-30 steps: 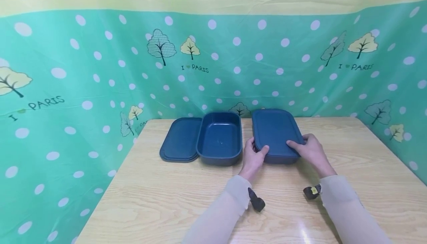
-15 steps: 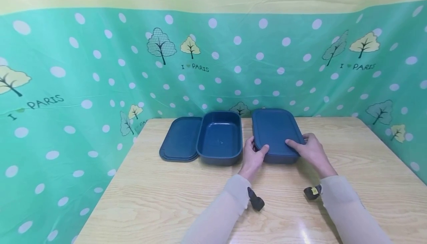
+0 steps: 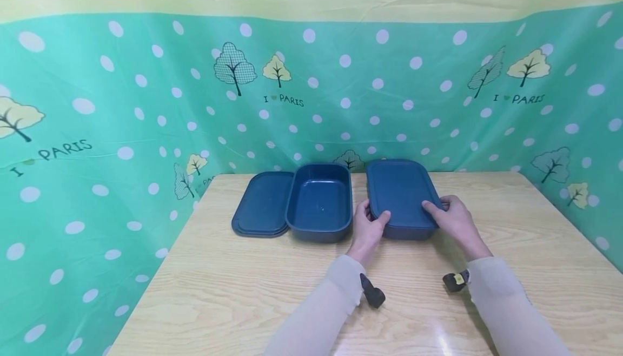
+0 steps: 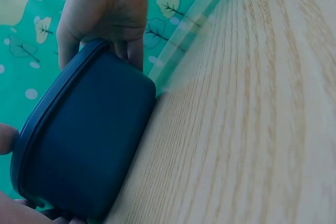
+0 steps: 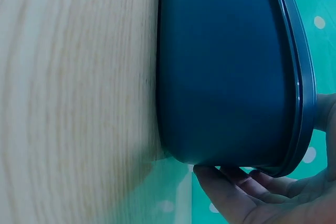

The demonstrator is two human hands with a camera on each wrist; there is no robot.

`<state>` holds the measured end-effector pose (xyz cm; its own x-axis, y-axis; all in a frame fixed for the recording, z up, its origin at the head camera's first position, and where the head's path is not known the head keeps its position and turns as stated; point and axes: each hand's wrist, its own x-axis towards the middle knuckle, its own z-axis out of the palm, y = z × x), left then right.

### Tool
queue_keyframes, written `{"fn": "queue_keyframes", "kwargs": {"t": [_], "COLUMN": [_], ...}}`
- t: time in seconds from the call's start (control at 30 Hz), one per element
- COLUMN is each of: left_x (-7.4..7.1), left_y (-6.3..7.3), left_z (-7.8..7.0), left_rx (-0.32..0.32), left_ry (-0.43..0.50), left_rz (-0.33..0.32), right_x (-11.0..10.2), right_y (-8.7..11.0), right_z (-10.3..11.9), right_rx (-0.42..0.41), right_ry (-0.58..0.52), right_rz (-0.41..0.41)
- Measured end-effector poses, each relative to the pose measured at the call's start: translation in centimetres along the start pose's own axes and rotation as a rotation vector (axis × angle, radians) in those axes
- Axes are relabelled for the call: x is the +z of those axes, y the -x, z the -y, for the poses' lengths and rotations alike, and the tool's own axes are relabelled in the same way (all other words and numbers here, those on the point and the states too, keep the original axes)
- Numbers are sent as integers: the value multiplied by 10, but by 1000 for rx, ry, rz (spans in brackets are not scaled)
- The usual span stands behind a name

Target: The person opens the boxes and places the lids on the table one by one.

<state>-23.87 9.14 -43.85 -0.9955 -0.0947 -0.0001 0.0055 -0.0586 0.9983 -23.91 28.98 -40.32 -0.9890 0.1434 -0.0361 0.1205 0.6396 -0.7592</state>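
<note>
A dark blue rectangular food container [image 3: 410,233] stands on the table toward the back, its matching blue lid [image 3: 403,191] lying on top. My left hand [image 3: 369,231] grips its near left corner, thumb over the lid and fingers down the side. At the near right corner my right hand [image 3: 452,221] holds it the same way, thumb on the lid's edge. From the left wrist, the container's front wall [image 4: 94,135] shows between both hands, its base low on the tabletop. Fingertips [image 5: 210,174] of the right hand touch the side wall in the right wrist view.
Just left stands a second blue container [image 3: 319,231], uncovered, with nothing inside. Another blue lid [image 3: 265,204] lies flat beside it, its edge against that container. The wooden table [image 3: 233,296] meets a green dotted curtain [image 3: 340,91] behind and at both sides.
My right thumb has slid slightly outward toward the lid's right edge. Both hands keep their hold and the containers stay in place.
</note>
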Motion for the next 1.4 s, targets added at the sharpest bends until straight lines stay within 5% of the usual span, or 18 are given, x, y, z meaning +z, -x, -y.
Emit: {"fn": "queue_keyframes", "kwargs": {"t": [1.4], "left_x": [0], "left_y": [2], "left_z": [-6], "left_rx": [0], "left_ry": [43], "left_rz": [-38], "right_x": [1], "right_y": [-1], "right_z": [-2], "right_rx": [-40], "right_ry": [-36], "right_rz": [3]}}
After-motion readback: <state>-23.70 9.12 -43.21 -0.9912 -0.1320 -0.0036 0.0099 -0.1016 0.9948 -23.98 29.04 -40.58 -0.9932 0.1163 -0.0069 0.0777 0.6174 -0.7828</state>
